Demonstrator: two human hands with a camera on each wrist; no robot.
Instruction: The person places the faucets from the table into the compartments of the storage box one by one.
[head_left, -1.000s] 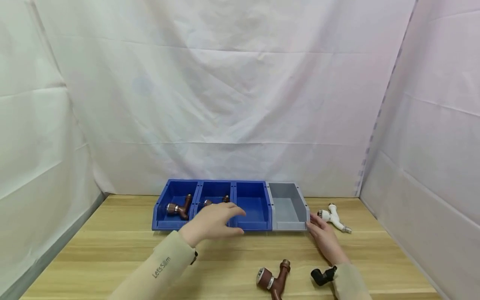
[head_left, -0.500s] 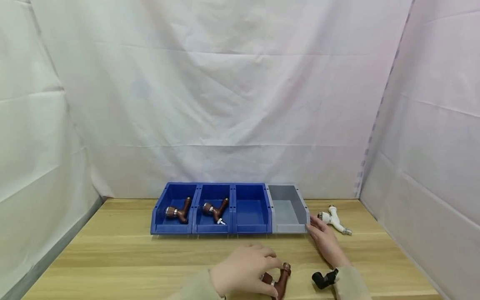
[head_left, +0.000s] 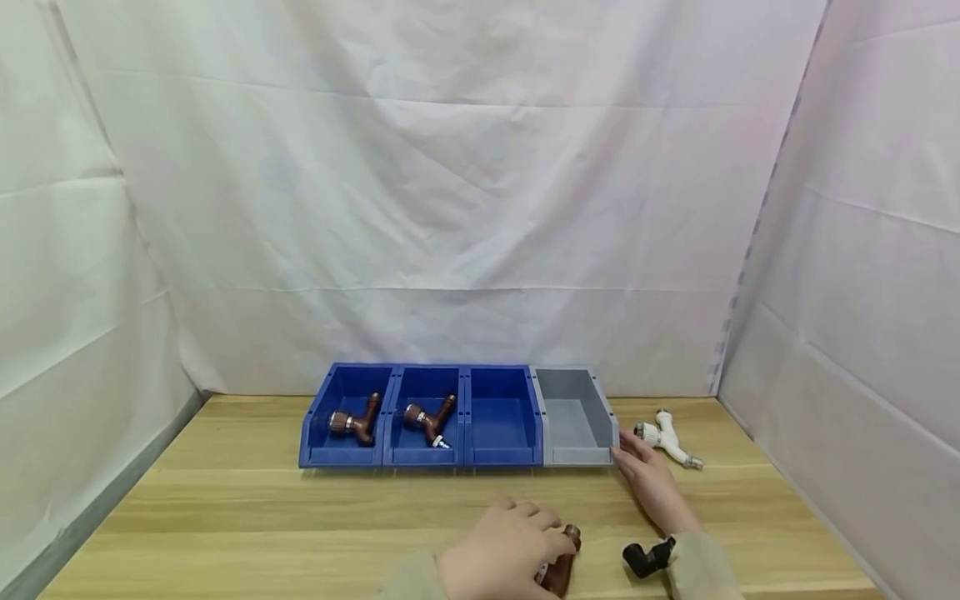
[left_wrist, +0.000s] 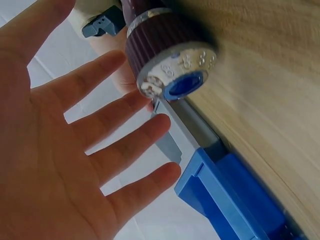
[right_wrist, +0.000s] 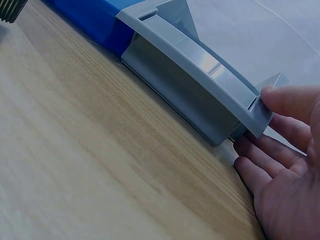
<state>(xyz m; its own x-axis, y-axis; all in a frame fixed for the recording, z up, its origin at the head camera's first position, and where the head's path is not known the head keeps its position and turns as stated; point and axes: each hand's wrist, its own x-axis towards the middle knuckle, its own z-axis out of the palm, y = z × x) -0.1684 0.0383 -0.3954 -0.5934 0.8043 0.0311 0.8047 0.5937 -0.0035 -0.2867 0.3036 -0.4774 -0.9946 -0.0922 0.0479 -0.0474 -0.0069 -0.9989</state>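
Observation:
My left hand [head_left: 502, 554] is over a brown tap [head_left: 558, 575] at the front of the table and hides part of it. In the left wrist view the fingers are spread and nearly straight, beside the tap's ribbed knob [left_wrist: 160, 42] with its silver, blue-centred end. My right hand [head_left: 652, 483] is at the front right corner of the grey bin [head_left: 579, 457]. The right wrist view shows the thumb [right_wrist: 290, 100] on the rim and the other fingers bent below and behind it, pinching the corner.
Three blue bins [head_left: 345, 457] stand in a row left of the grey one. A brown tap [head_left: 365, 427] lies in the leftmost and another brown tap [head_left: 431, 423] in the second. A white tap [head_left: 667, 437] lies right of the grey bin. White cloth [head_left: 450, 208] hangs behind.
My left hand has come from above the blue bins toward the front right, down over the brown tap, and shifted slightly right since. The right hand stays at the grey bin's corner.

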